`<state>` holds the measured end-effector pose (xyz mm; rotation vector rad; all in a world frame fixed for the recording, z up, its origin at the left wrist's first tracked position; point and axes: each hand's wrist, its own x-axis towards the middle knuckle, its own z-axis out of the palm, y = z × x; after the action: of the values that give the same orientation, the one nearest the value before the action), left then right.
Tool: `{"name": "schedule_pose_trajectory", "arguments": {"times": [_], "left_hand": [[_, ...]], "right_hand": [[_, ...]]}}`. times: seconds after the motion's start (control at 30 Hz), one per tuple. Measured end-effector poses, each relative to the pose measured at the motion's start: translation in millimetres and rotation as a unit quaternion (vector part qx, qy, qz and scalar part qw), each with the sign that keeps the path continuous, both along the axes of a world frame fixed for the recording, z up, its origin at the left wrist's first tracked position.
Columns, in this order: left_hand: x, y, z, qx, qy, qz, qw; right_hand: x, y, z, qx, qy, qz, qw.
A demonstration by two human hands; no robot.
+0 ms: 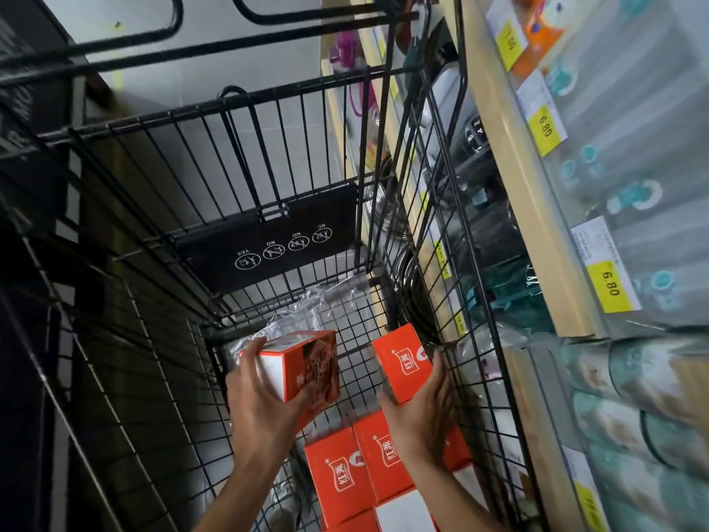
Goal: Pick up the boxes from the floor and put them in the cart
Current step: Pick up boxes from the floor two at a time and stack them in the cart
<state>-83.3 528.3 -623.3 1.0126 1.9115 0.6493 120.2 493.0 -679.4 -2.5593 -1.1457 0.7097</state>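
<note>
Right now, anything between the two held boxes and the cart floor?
Nothing visible blocks them. The left hand holds a box and the right hand another box inside the cart. Bare mesh lies below; clear plastic wrap sits beyond, and stacked boxes nearer.

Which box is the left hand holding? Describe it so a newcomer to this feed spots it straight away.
Start at the black wire cart in the middle of the view and look down into its basket. The left hand grips an orange box there, left of the other orange boxes. Unlike those, which show a white logo panel, it is turned to show a white side and a brown food picture.
</note>
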Motion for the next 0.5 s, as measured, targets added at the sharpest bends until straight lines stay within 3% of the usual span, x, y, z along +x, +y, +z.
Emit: {"name": "schedule_pose_trajectory", "arguments": {"times": [0.27, 0.5], "left_hand": [[44.3, 9.0, -28.8, -0.077, 0.033, -0.003, 0.996], [86.8, -0.7, -32.4, -0.088, 0.022, -0.008, 0.996]], "right_hand": [[-0.8, -12.0, 50.3, 0.152, 0.079, 0.064, 0.983], [15.3, -10.2, 59.8, 0.194, 0.142, 0.072, 0.968]]}}
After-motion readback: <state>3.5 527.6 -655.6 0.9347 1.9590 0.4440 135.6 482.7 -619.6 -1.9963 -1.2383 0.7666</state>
